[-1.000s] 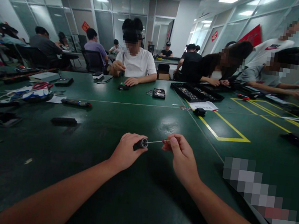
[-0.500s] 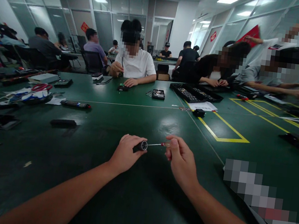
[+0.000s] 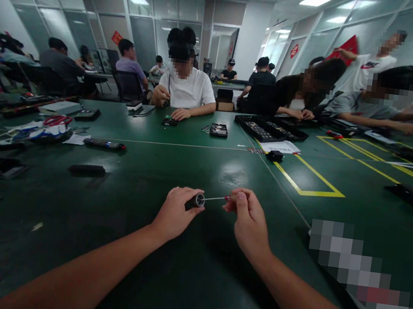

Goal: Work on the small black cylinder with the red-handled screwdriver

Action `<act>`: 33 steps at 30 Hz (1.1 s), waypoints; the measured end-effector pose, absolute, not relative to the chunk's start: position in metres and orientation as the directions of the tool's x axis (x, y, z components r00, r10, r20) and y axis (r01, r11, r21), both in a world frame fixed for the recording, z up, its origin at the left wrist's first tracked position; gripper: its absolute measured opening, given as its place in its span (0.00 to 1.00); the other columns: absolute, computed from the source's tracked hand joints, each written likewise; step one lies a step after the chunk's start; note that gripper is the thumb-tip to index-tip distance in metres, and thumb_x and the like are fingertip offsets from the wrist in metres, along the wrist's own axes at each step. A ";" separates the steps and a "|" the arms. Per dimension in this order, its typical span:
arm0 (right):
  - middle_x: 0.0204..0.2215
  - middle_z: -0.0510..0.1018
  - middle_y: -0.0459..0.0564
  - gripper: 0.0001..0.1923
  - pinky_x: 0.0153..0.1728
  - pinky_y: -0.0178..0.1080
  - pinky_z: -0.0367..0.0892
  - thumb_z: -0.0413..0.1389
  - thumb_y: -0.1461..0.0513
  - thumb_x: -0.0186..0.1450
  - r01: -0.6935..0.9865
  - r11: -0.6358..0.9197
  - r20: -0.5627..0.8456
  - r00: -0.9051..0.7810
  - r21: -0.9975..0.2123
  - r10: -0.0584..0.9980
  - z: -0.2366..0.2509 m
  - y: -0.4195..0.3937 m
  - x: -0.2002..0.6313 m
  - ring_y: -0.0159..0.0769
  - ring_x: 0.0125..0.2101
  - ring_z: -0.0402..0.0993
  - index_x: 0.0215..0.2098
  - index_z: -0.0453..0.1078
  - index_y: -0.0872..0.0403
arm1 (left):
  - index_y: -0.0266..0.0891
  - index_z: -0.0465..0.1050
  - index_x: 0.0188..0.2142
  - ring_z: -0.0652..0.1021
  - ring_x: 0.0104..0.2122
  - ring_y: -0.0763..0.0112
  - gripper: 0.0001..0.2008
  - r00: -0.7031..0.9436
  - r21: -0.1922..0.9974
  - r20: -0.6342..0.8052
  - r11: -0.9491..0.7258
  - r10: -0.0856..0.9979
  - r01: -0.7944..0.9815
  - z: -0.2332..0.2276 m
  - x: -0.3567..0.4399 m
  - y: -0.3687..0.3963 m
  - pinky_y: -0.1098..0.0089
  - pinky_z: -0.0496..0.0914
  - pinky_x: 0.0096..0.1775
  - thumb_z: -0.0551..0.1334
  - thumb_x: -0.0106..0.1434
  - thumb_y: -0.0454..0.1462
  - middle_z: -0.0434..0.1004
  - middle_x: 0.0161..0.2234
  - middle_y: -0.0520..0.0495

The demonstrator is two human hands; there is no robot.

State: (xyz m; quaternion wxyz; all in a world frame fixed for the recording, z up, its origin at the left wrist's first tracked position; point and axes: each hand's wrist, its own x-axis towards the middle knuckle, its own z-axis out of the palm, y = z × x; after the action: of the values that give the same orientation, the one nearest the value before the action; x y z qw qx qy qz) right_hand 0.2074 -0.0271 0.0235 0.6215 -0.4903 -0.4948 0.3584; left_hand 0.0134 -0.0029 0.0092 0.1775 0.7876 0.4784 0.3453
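My left hand (image 3: 175, 213) is closed around a short black cylindrical handle (image 3: 195, 201) whose silver end faces right. A thin metal bit (image 3: 214, 198) with a red collar sticks out of that end. My right hand (image 3: 247, 220) pinches the bit's red end between thumb and fingers. Both hands hover just above the dark green table (image 3: 133, 246), close together near its middle.
On the left lie a black bar (image 3: 87, 170), a dark pen-like tool (image 3: 104, 144), red scissors (image 3: 58, 119) and cables. A black parts tray (image 3: 271, 128), white paper (image 3: 280, 145), a small black block (image 3: 275, 155) and yellow floor-tape lines (image 3: 311, 181) are at the right. Several people work around the table.
My two hands have drifted slightly, staying joined by the bit; the handle and bit keep the same pose. A person at the far right raised an arm and shifted.
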 end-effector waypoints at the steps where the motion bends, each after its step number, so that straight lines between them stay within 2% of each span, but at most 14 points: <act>1: 0.28 0.76 0.45 0.13 0.35 0.42 0.69 0.55 0.50 0.69 -0.047 0.226 0.206 0.262 -0.973 0.943 0.023 -0.025 0.209 0.36 0.28 0.73 0.38 0.71 0.51 | 0.42 0.76 0.53 0.77 0.49 0.61 0.19 0.306 0.612 0.383 -0.488 0.871 0.622 0.010 0.014 -0.003 0.54 0.66 0.55 0.70 0.62 0.33 0.80 0.49 0.47; 3: 0.26 0.75 0.44 0.13 0.34 0.41 0.70 0.58 0.51 0.67 -0.271 0.092 0.027 0.236 -0.958 0.971 0.023 -0.020 0.212 0.34 0.26 0.71 0.35 0.71 0.51 | 0.44 0.75 0.53 0.77 0.50 0.61 0.19 0.326 0.592 0.409 -0.520 0.852 0.616 0.012 0.013 -0.002 0.52 0.64 0.58 0.69 0.63 0.33 0.80 0.49 0.48; 5: 0.22 0.71 0.43 0.13 0.32 0.41 0.71 0.59 0.53 0.66 -0.453 -0.093 -0.167 0.125 -0.887 0.978 0.024 -0.015 0.216 0.32 0.23 0.68 0.31 0.71 0.53 | 0.45 0.75 0.54 0.76 0.51 0.61 0.19 0.333 0.568 0.426 -0.536 0.841 0.625 0.013 0.012 0.001 0.50 0.62 0.60 0.69 0.64 0.33 0.79 0.50 0.49; 7: 0.21 0.70 0.42 0.12 0.31 0.39 0.71 0.60 0.54 0.65 -0.522 -0.135 -0.221 0.106 -0.842 0.969 0.024 -0.012 0.219 0.31 0.22 0.66 0.29 0.70 0.53 | 0.45 0.75 0.53 0.76 0.51 0.60 0.19 0.317 0.575 0.413 -0.514 0.854 0.637 0.013 0.009 0.003 0.50 0.63 0.59 0.69 0.63 0.33 0.80 0.49 0.49; 9: 0.21 0.71 0.42 0.12 0.30 0.38 0.71 0.62 0.54 0.63 -0.506 -0.062 -0.163 0.157 -0.860 0.974 0.023 -0.011 0.219 0.31 0.23 0.67 0.30 0.71 0.52 | 0.45 0.76 0.53 0.76 0.50 0.60 0.19 0.304 0.595 0.381 -0.483 0.873 0.643 0.013 0.007 0.003 0.52 0.66 0.56 0.69 0.62 0.33 0.80 0.49 0.48; 12: 0.23 0.73 0.42 0.14 0.31 0.39 0.72 0.63 0.50 0.62 -0.387 0.077 -0.009 0.214 -0.919 0.977 0.021 -0.013 0.216 0.32 0.24 0.69 0.33 0.72 0.51 | 0.45 0.76 0.53 0.77 0.49 0.60 0.19 0.316 0.601 0.355 -0.474 0.880 0.644 0.013 0.007 0.001 0.52 0.67 0.56 0.69 0.63 0.33 0.80 0.48 0.48; 17: 0.26 0.75 0.44 0.17 0.32 0.42 0.72 0.60 0.46 0.64 -0.177 0.196 0.152 0.236 -0.964 0.960 0.020 -0.016 0.213 0.35 0.27 0.72 0.36 0.71 0.50 | 0.45 0.76 0.53 0.77 0.48 0.60 0.19 0.330 0.592 0.363 -0.489 0.872 0.641 0.013 0.010 -0.003 0.50 0.65 0.57 0.70 0.63 0.35 0.80 0.48 0.48; 28: 0.29 0.75 0.45 0.14 0.35 0.42 0.70 0.52 0.49 0.71 0.048 0.289 0.293 0.167 -0.956 0.941 0.026 -0.026 0.212 0.36 0.29 0.73 0.39 0.69 0.51 | 0.43 0.76 0.52 0.77 0.47 0.59 0.19 0.312 0.599 0.355 -0.471 0.881 0.648 0.016 0.010 -0.004 0.50 0.65 0.57 0.70 0.62 0.35 0.81 0.47 0.47; 33: 0.24 0.73 0.43 0.17 0.29 0.39 0.67 0.54 0.47 0.70 0.093 0.281 0.293 0.149 -0.955 0.945 0.031 -0.030 0.213 0.33 0.23 0.68 0.38 0.70 0.51 | 0.45 0.76 0.53 0.77 0.49 0.59 0.19 0.332 0.598 0.337 -0.473 0.881 0.647 0.015 0.009 -0.004 0.47 0.61 0.60 0.70 0.62 0.35 0.80 0.48 0.48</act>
State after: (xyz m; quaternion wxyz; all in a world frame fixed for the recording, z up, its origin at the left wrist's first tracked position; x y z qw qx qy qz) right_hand 0.2126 -0.0304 0.0308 0.5883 -0.4778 -0.5428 0.3619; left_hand 0.0089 -0.0037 0.0154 0.1817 0.7956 0.4801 0.3216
